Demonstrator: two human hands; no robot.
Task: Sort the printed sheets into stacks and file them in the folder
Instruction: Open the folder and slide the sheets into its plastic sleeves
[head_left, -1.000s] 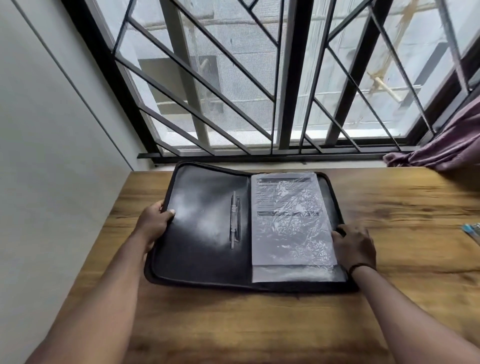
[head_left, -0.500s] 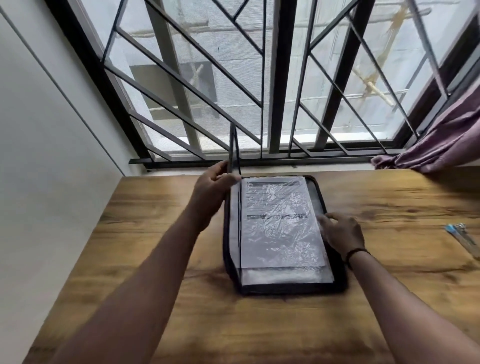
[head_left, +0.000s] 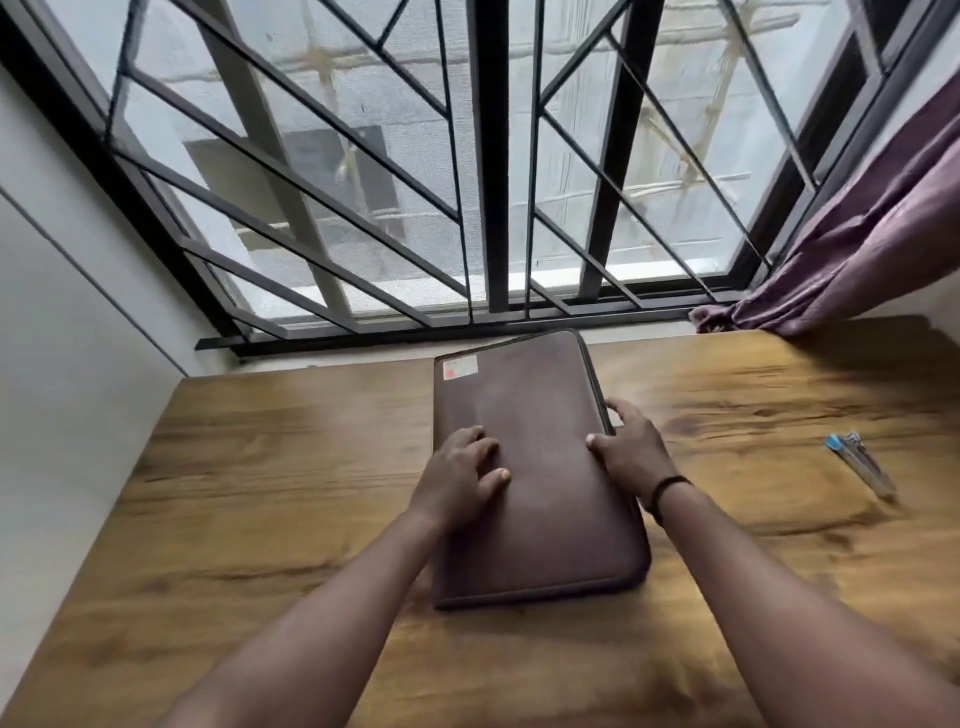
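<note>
I have swung the folder (head_left: 535, 467) shut, hiding the sheets; it lies lengthwise toward the window (head_left: 467, 156). My left hand (head_left: 457, 475) lies flat on it, and my right hand (head_left: 628, 449) grips its edge.

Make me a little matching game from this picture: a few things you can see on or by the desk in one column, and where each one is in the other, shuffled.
Things:
1. folder
2. pens
3. curtain
4. left hand

Places:
A. bunched at the window's right corner
B. lying closed in the middle of the table
C. resting on the folder's cover
D. loose on the wood, far right

Pairs: 1-B, 2-D, 3-A, 4-C
</note>
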